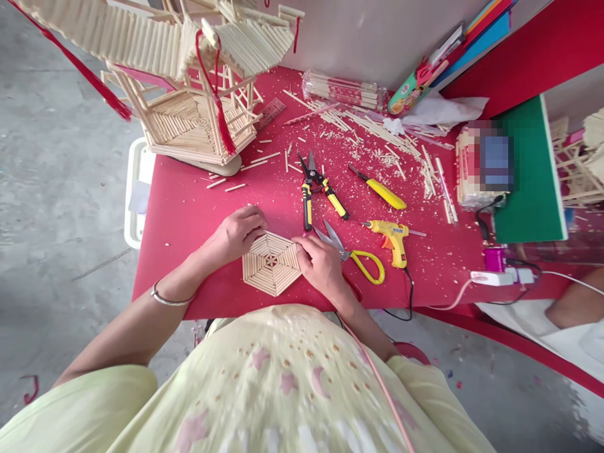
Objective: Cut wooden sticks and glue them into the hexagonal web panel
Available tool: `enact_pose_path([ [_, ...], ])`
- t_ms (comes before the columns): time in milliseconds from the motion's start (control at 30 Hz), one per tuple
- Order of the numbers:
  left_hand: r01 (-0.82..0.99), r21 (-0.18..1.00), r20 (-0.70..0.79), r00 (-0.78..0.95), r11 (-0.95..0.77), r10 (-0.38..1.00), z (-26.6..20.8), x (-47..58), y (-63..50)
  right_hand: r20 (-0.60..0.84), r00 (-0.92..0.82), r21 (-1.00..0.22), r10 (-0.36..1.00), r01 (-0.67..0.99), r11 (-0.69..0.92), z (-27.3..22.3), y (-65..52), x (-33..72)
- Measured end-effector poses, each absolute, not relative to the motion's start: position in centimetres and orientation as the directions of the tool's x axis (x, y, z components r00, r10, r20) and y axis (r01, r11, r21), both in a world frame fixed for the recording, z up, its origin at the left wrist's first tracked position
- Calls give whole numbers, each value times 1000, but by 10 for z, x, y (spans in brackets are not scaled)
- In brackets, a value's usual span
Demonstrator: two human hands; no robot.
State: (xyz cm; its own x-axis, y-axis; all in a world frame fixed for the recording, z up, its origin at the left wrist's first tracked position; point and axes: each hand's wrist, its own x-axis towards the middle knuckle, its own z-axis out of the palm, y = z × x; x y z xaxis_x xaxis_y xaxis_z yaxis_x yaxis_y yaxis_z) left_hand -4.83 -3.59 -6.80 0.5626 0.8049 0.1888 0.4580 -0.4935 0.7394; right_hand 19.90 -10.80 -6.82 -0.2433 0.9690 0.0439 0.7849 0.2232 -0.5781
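Red covers the tabletop [189,214] that I look down on through the head camera, the one view I have. At its near edge, just in front of the wearer's pale yellow shirt [283,402], I find the hexagonal panel [271,280], built of pale sticks laid in rings around a small star-like centre. My left hand [240,231] is clamped on its upper left corner, fingers bent together, with a silvery bracelet [172,299] on the wrist behind. My right hand [321,264] grips the right corner between thumb and fingers. I cannot tell from here whether the panel lies flat or is slightly lifted.

Beyond the right hand I see yellow-handled scissors [348,254], partly covered by that hand. A yellow glue gun [394,234] lies further right, its black cord [410,299] running over the near edge. Black-and-yellow cutters [313,176] stand with handles spread above the scissors, and a yellow utility knife [383,192] lies to their right.

At the back left I have a stick pavilion [191,123], a red tassel [223,126] hanging from its roof. Across the back are a wrapped bundle of sticks [342,91] and, well to its right, a green board [533,195]. Loose sticks [396,141] and crumbs are scattered between the bundle and the tools. A white power strip [493,277] sits at the right, near another person's arm [578,299].
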Motion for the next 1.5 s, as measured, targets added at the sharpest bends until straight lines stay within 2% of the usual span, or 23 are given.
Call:
enact_pose_path([
  [300, 449, 728, 210, 573, -518, 792, -73, -50, -36, 55, -253, -572, 966, 785, 238, -70, -106, 197],
  [467, 453, 722, 237, 549, -523, 802, -74, -51, -36, 102, -251, -555, 963, 788, 265, -52, -125, 209],
  [533, 461, 719, 246, 531, -520, 811, -72, -52, -36, 112, -203, -499, 973, 835, 232, -42, -143, 227],
  [600, 478, 710, 252, 513, -517, 821, -71, -53, -36, 96, -112, -365, 989, 921, 139, -35, -164, 249],
  [667, 500, 696, 260, 494, -515, 830, -70, -55, -35, 25, -49, -225, 998, 973, 54, -32, -181, 271],
  [733, 519, 687, 265, 473, -509, 840, -69, -57, -35, -42, -20, -146, 999, 989, 14, -34, -193, 285],
  [867, 516, 718, 296, 381, -467, 876, -61, -57, -35, -56, -7, -81, 998, 997, 2, -40, -197, 291],
  [1133, 384, 853, 305, 183, -353, 935, -45, -38, -34, -137, -7, -4, 991, 1000, 6, -38, -182, 292],
  [1233, 277, 927, 233, 99, -252, 967, -45, -29, -35, -156, 44, -71, 987, 996, -56, -37, -187, 300],
  [1367, 115, 985, 122, 65, -129, 990, -45, -21, -35, -178, 5, -359, 984, 931, -70, -24, -200, 305],
  [1500, 89, 988, 121, 58, -125, 991, -42, -11, -38, -113, -57, -608, 992, 794, -24, -8, -197, 282],
])
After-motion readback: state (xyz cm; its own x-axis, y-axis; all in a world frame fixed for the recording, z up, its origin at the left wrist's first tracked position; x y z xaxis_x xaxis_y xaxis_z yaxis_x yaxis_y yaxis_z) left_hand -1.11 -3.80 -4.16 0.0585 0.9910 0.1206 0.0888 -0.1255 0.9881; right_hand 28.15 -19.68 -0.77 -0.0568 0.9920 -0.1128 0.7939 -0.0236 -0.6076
